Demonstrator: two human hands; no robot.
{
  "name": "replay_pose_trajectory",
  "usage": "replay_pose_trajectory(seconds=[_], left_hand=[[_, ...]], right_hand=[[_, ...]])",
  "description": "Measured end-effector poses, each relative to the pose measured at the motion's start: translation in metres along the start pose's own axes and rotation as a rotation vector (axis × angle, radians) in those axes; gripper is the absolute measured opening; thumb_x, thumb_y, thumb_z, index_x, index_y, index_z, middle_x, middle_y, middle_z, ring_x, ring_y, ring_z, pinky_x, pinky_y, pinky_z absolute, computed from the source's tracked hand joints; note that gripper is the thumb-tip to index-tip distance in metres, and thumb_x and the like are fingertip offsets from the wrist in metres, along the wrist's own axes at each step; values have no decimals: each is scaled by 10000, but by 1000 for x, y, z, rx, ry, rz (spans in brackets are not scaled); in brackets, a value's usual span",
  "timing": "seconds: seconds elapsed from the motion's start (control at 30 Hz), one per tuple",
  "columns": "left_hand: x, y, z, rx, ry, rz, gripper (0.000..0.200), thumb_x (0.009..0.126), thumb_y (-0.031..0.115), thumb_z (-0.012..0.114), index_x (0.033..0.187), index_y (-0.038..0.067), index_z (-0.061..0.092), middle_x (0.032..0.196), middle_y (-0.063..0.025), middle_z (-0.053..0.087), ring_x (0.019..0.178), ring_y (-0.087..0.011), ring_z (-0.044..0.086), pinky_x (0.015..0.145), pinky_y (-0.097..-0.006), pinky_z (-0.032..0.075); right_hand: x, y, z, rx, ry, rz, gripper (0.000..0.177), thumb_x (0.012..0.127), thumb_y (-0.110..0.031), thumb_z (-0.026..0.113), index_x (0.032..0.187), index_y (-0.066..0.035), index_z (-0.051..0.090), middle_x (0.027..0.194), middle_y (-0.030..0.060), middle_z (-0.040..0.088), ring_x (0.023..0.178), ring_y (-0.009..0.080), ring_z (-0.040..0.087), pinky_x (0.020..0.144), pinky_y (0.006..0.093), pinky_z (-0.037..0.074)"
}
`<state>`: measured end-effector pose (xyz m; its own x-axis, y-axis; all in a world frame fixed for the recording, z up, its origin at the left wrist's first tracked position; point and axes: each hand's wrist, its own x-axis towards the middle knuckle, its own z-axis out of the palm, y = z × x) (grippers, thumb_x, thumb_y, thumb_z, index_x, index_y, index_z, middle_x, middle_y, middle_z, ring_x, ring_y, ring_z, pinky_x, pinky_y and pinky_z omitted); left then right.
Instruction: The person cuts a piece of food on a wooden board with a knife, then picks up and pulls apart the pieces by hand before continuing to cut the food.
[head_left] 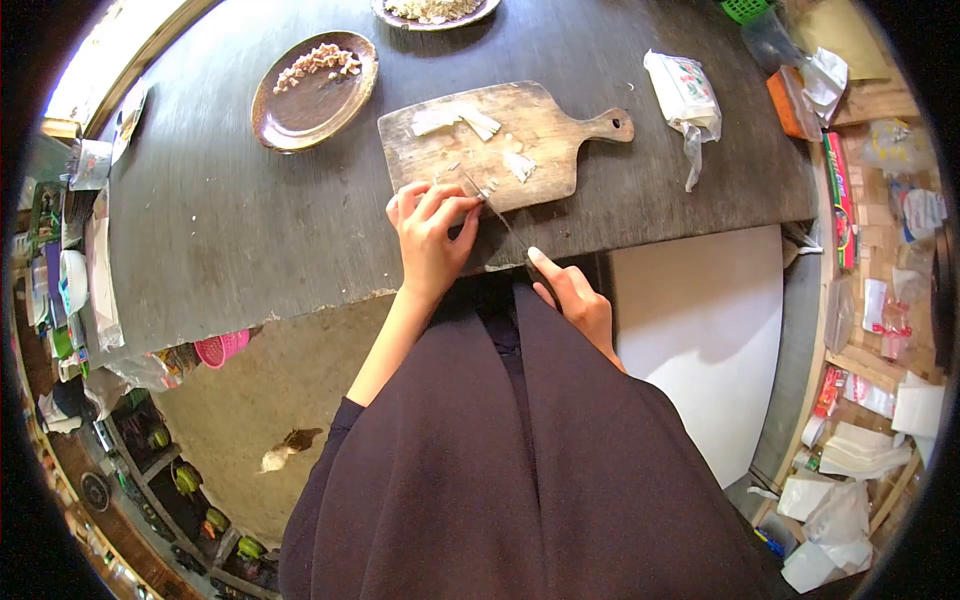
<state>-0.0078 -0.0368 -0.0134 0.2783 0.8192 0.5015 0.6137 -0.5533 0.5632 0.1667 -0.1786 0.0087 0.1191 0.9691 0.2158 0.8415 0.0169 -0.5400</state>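
A wooden cutting board [550, 165] with a handle lies on the dark table. White food strips [460, 121] and a smaller pile of white shreds [519, 166] rest on it. My left hand [430, 235] is at the board's near edge, fingers curled and pinched together at a small white food piece [484, 195], mostly hidden by them. My right hand [578, 300] grips a knife [508, 222], index finger stretched along its back. The blade points away and to the left, its tip over the board beside my left fingertips. The knife's handle is mostly hidden in my palm.
A brown plate [310, 112] with small pinkish diced pieces stands at the back left; another plate [436, 24] holds pale chopped bits. A white plastic packet [686, 95] lies right of the board. A cat-like animal [290, 450] is on the floor. Cluttered shelves line both sides.
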Motion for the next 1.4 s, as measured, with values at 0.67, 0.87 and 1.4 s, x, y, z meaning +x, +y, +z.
replay_pose_trajectory(seconds=[0.67,0.87,1.4], left_hand=[[0,1,1,14,9,-5,158,761,102,827,892,140,747,993,30,713,1044,-250,589,1016,-418,374],[1,2,0,19,12,-4,158,761,105,829,892,141,747,990,29,711,1038,-249,590,1014,-415,372],[2,2,0,26,7,-2,164,751,98,831,888,134,748,993,20,716,1042,-254,599,1008,-419,374]], right_hand=[[0,1,-2,12,-5,-13,555,904,-219,755,1431,-284,595,810,35,536,593,236,634,535,375,544],[-1,2,-2,11,-2,-22,541,910,-214,748,1426,-277,599,807,44,533,589,243,630,529,380,535],[-4,6,1,33,-2,-20,527,908,-201,749,1413,-261,611,798,54,522,578,254,623,523,389,523]])
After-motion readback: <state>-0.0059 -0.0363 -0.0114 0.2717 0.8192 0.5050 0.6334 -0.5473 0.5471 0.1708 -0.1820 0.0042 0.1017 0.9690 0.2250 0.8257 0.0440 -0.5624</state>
